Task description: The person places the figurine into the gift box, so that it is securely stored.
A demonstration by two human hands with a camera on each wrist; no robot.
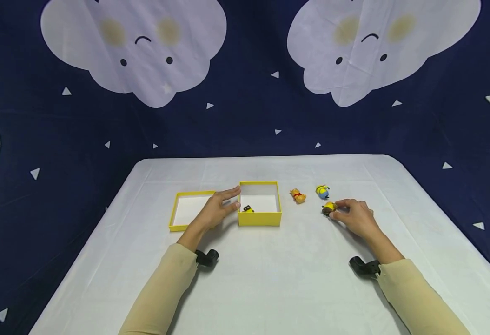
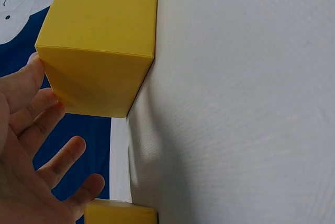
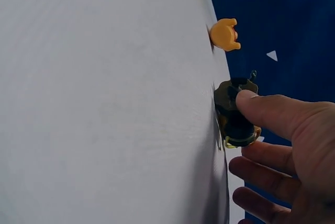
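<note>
My right hand (image 1: 357, 218) pinches a small yellow-and-brown Minion figure (image 1: 329, 208) between thumb and fingers, low over the table. In the right wrist view my thumb lies across the dark side of this figure (image 3: 234, 101). Behind it lies a Minion figure in blue (image 1: 322, 191), and to the left a Winnie the Pooh figure (image 1: 298, 196). My left hand (image 1: 216, 211) touches the left wall of an open yellow box (image 1: 259, 219), fingers extended. Inside the box, a yellow figure with black round the eyes (image 1: 248, 209) shows partly over the front wall.
A shallow yellow lid (image 1: 178, 228) with a white inside lies left of the box, partly behind my left hand. Everything stands on a white-covered table (image 1: 303, 288). A dark blue cloth (image 1: 245, 125) with clouds and triangles hangs behind it.
</note>
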